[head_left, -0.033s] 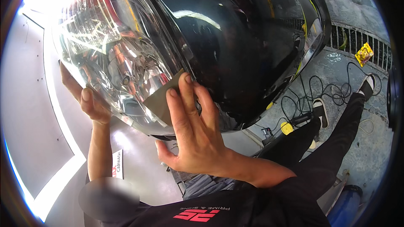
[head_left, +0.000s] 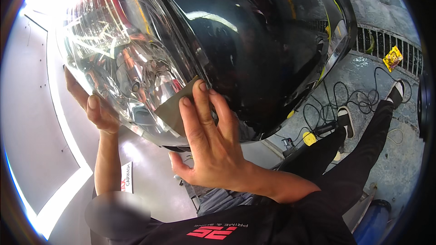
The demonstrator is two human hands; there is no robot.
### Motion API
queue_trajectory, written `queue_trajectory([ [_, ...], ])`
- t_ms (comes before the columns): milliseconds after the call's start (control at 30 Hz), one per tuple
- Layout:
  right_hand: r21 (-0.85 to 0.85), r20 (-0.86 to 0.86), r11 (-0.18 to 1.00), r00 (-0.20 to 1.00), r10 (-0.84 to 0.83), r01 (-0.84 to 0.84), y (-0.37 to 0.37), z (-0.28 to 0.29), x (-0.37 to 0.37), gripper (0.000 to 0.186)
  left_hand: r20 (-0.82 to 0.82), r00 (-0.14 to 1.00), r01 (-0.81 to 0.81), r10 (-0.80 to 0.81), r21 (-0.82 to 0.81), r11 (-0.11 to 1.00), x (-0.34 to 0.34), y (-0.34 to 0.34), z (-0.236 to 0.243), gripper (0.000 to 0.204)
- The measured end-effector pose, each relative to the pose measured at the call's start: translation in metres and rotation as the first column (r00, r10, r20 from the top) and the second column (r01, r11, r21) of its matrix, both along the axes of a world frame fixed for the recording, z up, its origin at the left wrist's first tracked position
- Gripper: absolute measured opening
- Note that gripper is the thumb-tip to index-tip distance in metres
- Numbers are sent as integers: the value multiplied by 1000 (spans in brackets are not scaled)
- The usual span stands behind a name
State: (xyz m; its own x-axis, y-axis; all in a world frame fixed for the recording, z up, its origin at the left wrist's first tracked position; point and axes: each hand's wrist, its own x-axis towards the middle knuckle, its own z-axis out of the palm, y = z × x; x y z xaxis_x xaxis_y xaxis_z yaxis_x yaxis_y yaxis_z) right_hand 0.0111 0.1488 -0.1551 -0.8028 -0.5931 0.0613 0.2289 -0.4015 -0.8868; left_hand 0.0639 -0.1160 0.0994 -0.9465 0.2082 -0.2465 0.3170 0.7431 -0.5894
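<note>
A clear car headlight [head_left: 122, 63] fills the upper left, set beside a glossy black body panel [head_left: 259, 59]. With its fingertips, my right hand [head_left: 211, 143] presses a small piece of grey-brown sandpaper [head_left: 173, 114] flat on the lens, near the lower edge of the lamp. The thumb of that hand sticks out to the left, off the sheet. My left hand [head_left: 102, 113] rests against the outer left edge of the headlight, thumb raised and apart from the other fingers, which are partly hidden behind the lens.
Black cables [head_left: 349, 100] lie looped on the wet grey floor near my feet. A yellow packet [head_left: 393, 59] lies by the drain grate [head_left: 386, 43]. One round yellow pad [head_left: 309, 138] is beside my leg, and a blue cylinder [head_left: 373, 222] stands lower right.
</note>
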Motion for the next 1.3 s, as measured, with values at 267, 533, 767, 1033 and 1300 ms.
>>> queue_trajectory([
  [267,51,-98,997,994,56,-51,11,-6,17,99,-11,991,-132,134,96,987,13,0,7,22],
  [533,1,-62,999,997,-38,38,2,-10,34,101,-29,979,-196,204,169,966,13,3,6,20],
  [767,14,-31,998,997,-67,67,-8,1,38,102,-118,932,-289,343,331,898,1,14,-10,20],
  [1033,99,-34,995,999,-12,15,4,3,22,103,-201,885,-305,421,433,848,-32,34,-33,19],
  [1300,-22,20,997,997,72,-71,8,-1,7,105,-204,896,-300,395,379,876,-27,30,-29,20],
])
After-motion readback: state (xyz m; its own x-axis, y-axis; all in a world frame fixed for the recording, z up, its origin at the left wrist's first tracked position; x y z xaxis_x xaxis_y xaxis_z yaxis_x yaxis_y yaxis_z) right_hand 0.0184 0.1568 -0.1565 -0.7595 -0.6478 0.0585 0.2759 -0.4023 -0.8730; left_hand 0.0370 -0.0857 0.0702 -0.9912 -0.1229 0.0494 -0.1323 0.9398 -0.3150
